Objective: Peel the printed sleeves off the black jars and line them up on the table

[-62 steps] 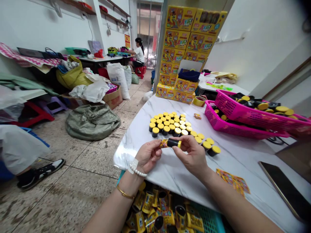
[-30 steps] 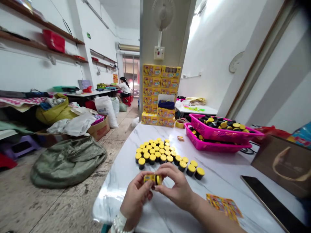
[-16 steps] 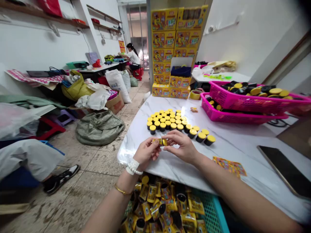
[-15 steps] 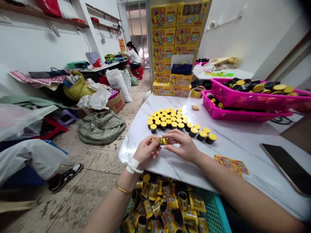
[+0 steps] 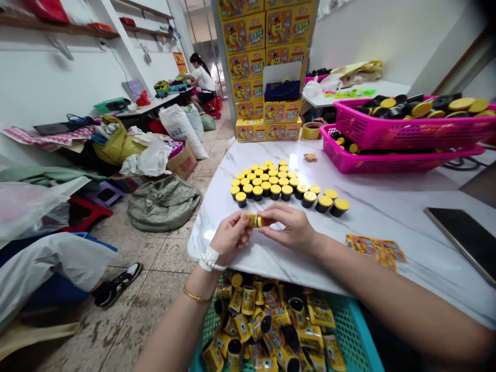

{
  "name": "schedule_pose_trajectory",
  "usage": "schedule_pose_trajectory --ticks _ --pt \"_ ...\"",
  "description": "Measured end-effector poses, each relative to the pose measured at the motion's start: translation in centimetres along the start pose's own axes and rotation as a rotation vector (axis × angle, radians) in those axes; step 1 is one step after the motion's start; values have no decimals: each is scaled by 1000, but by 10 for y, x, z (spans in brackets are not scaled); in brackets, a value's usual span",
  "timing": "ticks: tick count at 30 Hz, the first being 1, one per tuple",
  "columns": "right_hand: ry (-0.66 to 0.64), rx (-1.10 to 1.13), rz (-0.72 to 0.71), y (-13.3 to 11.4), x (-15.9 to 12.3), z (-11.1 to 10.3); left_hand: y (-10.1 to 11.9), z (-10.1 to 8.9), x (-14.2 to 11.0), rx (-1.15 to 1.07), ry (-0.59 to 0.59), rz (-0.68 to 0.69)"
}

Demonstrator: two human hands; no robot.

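Between my two hands, above the front edge of the marble-patterned table (image 5: pixel 217 237), lies a small cup with a yellow wrapper (image 5: pixel 254 220), tipped on its side. My left hand (image 5: pixel 232 232) pinches its left end between thumb and fingers. At the other end, the fingers of my right hand (image 5: pixel 289 225) close around its yellow cap. Just beyond stand several black cups with yellow lids (image 5: pixel 275 191), upright in close rows. Flat printed yellow wrappers (image 5: pixel 375 249) lie by my right forearm. Below the table edge, a teal basket (image 5: pixel 362 330) holds many wrapped cups (image 5: pixel 267 325).
Two stacked pink baskets (image 5: pixel 391 132) of black and yellow pieces stand at the right, near a phone (image 5: pixel 461 243). Yellow printed boxes (image 5: pixel 248 64) are piled at the back, beside a tape roll (image 5: pixel 311 130). Sacks lie on the left floor; another person (image 5: pixel 203 80) sits far off.
The view has shifted slightly, so the table and boxes sit higher in it. My hands still hold the wrapped cup, with more of its printed wrapper showing.
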State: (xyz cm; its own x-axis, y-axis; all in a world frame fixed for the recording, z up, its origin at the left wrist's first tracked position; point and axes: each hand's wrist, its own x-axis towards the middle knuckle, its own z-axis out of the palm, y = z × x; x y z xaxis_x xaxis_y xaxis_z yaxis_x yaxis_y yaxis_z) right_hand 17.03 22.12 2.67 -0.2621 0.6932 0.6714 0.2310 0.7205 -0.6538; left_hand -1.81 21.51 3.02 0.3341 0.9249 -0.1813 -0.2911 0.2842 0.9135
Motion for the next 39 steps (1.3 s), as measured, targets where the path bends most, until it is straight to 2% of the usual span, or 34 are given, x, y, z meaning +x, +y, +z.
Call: schedule_pose_trajectory --ticks 1,3,6,8,16,20,25,31,35,39 --pt "16 38 79 0 -1 2 -1 0 1 0 7 30" --pt "47 174 325 0 -3 7 -4 2 2 29 19 124" --pt "29 450 694 0 -2 11 -4 4 1 195 32 222" --pt "2 551 787 -1 1 11 -2 5 1 298 20 236" --pt "-71 585 545 2 0 8 -1 -3 5 146 -19 89" --pt "-54 546 403 4 -2 7 -1 0 7 115 -4 36" --pt "22 559 393 -4 -1 3 2 1 3 -116 -214 -112" --pt "-114 488 354 -13 0 3 4 1 -1 -83 -270 -161" --pt "-56 497 326 -15 -2 0 4 0 -2 -149 -351 -187" --pt "-132 391 315 -12 -2 -5 -1 -1 0 -126 -281 -177"
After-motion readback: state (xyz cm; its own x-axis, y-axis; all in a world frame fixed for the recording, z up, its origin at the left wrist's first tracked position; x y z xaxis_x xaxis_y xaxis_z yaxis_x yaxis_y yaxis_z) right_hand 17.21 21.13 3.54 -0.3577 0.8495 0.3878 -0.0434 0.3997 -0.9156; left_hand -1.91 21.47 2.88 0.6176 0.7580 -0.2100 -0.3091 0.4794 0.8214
